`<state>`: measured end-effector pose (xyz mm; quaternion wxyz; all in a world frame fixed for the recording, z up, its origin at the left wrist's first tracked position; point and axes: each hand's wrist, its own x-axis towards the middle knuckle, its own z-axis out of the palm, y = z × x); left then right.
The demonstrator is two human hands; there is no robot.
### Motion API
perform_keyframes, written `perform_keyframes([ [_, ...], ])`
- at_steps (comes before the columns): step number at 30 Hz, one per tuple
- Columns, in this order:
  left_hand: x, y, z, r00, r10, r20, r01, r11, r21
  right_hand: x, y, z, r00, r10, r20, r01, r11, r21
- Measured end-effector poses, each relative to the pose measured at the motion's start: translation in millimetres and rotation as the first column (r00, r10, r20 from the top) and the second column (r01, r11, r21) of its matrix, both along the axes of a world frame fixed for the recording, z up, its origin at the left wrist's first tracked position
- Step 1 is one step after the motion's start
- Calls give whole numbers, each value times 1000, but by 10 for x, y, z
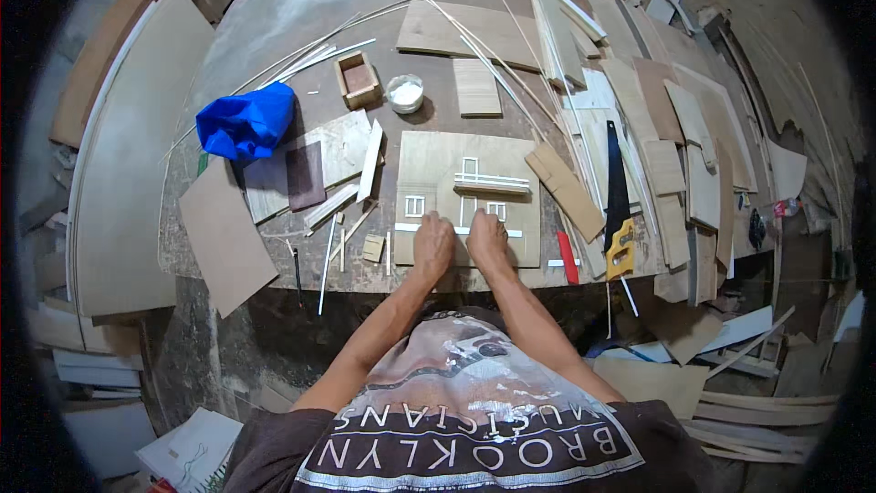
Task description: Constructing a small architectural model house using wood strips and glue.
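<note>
A flat wooden panel [523, 148] lies in front of me at the table's near edge. White-framed window shapes are set on it, one small window [414, 206] at the left and another [495, 211] at the right. Between and above them, a small ledge with white rails [492, 184] stands out from the panel. A thin white strip [504, 233] runs across its lower part. My left hand [434, 245] and my right hand [487, 239] are side by side over this strip, fingers curled and closed on it. Their fingertips partly hide the strip's middle.
A hand saw [620, 228] and a red-handled tool [568, 258] lie to the right. Further back are a small cup of white paste [405, 94], an open wooden box [357, 79] and a blue bag [246, 122]. Thin sticks and boards [639, 100] crowd the right side.
</note>
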<state>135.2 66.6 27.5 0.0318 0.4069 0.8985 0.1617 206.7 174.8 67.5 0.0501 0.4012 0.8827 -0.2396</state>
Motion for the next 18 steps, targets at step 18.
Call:
perform_keyframes([
  [18,202,-395,292,978,-203,-46,192,965,-176,488,-83,-201,860,414,-299,-356,906,230],
])
